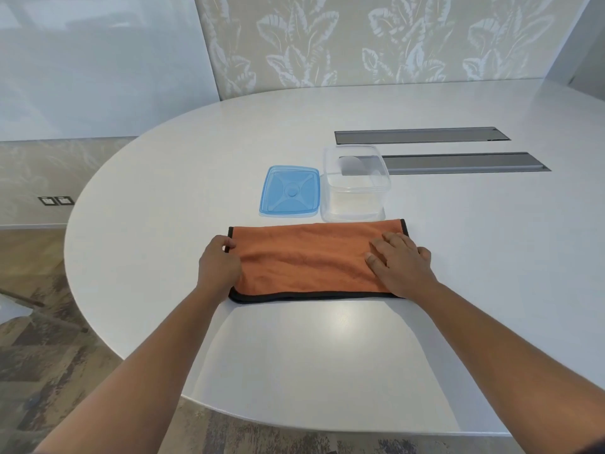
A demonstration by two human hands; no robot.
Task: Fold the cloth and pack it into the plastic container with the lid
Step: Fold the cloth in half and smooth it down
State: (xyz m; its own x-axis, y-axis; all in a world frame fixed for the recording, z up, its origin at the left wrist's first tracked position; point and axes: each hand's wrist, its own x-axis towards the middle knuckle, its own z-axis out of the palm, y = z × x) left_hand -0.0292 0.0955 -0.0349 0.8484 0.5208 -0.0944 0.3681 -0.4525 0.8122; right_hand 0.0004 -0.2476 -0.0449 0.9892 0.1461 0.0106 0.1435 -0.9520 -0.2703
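Note:
An orange cloth with a black border lies on the white table, folded into a long rectangle. My left hand pinches the cloth's left edge between thumb and fingers. My right hand rests flat, fingers spread, on the cloth's right end. Just behind the cloth stands a clear plastic container, open and empty. Its blue lid lies flat on the table to the left of the container.
Two long grey cable slots are set into the table behind and to the right of the container. The table's rounded edge curves away on the left, with patterned floor below. A wall with a leaf pattern stands behind.

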